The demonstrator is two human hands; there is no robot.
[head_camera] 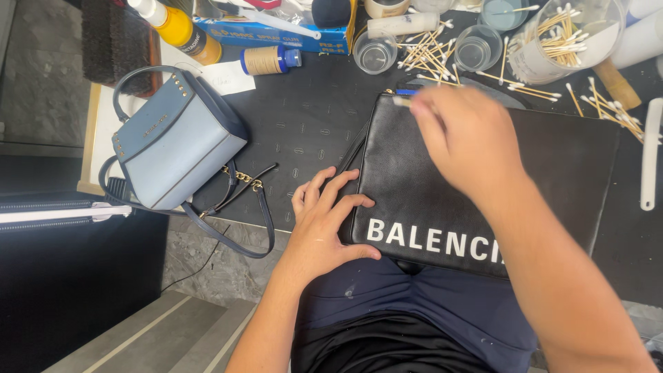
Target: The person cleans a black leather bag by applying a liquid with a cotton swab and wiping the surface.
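Left hand (324,221) flat, fingers spread, pressing 9 o'clock edge of black leather clutch (552,166). Clutch lies on dark counter (304,124), white lettering along near edge. Right hand (466,135) blurred over clutch's 11 o'clock corner, fingers pinched on small pale stick, likely cotton swab (402,101); grip detail unclear. Pale blue handbag (176,141) with chain strap at 9 o'clock, well apart from clutch. Loose cotton swabs (428,52) and small glass cups (375,52) at 12 o'clock.
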